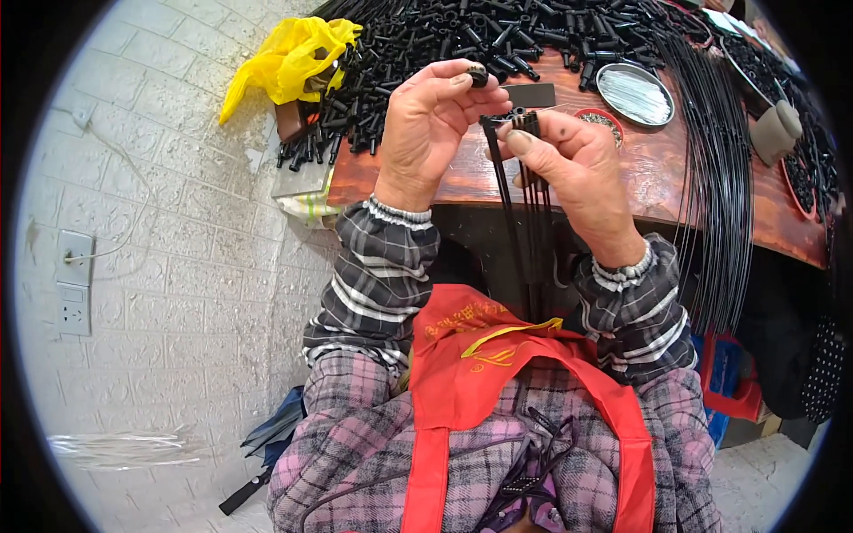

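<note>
My left hand (426, 124) is raised over the table's near edge, thumb and fingers pinching a small round black part (478, 78). My right hand (582, 169) grips the top of a bundle of thin black umbrella ribs (535, 200) between thumb and fingers. The ribs hang down in front of the table toward my lap, their lower ends in shadow. One thicker black strip among them leans a little to the left, its top end between my two hands. The round part is apart from the rib tops.
Black tubular parts (444, 40) are heaped across the wooden table (657, 191). A yellow plastic bag (293, 62) lies at its left. On the right are a round tray (635, 93) of thin pale pins, a red dish (602, 120), long black rods (724, 178) overhanging the edge, and a grey cup (776, 133).
</note>
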`<state>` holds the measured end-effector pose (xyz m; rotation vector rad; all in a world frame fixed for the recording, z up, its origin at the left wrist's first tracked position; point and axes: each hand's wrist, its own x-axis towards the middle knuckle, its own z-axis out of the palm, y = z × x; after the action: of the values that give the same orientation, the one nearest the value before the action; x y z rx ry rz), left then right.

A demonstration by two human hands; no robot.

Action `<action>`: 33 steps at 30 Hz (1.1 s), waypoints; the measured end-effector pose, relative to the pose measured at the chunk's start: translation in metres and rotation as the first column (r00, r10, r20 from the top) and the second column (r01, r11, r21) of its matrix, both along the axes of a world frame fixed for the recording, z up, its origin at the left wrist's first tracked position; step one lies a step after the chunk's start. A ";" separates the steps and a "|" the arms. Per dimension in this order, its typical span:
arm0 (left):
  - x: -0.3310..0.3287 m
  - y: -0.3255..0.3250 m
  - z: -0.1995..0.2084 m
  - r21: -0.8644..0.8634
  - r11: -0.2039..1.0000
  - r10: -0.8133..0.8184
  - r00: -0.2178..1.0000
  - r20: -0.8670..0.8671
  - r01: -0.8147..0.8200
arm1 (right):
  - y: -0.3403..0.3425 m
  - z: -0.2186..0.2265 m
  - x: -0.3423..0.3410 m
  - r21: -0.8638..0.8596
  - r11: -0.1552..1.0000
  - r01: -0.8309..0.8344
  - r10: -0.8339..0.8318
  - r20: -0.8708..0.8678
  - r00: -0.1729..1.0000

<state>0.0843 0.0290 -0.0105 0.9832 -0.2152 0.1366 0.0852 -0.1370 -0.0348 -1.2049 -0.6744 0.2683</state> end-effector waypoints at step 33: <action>-0.018 -0.028 0.010 -0.083 0.993 0.053 0.960 -0.274 -0.078 | 0.013 -0.009 0.014 -0.086 0.982 0.169 -0.157 0.125 0.980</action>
<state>0.0667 0.0012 -0.0005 0.9054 0.0751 0.0705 0.0995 -0.1239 -0.0442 -1.3685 -0.6659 0.0936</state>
